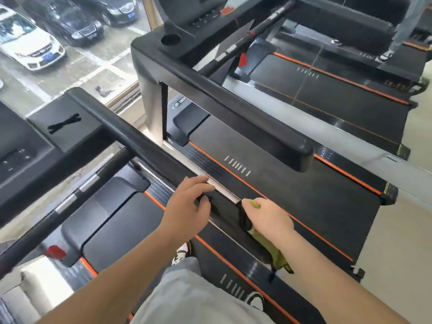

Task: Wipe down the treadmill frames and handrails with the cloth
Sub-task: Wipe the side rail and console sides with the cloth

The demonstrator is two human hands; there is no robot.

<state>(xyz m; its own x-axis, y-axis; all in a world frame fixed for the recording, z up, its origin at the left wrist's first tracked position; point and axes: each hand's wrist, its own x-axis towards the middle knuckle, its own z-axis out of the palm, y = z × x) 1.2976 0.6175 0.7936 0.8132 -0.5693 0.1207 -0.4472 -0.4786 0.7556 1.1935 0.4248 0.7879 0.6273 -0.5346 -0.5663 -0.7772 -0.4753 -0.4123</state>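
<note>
I see my left grip [191, 202] wrapped over the black handrail [131, 139], fingers curled across its top and thumb on the near side. My right grip [266, 218] sits just beside it at the rail's near end, clenched around the green cloth [279, 256], which is pressed to the rail and hangs down below my wrist. Under the rail runs a silver frame strip [224, 189] and beyond it a black treadmill belt [292, 195] edged in orange. A second, thicker handrail [233, 108] crosses above that belt, joined to a console with a round cup holder [170, 39]. Another treadmill lies further right on the pale floor [409, 206], where another person's leg [404, 24] stands. To the left, a window [112, 73] looks down on a wet car park with a white car [28, 43] and dark ones.
</note>
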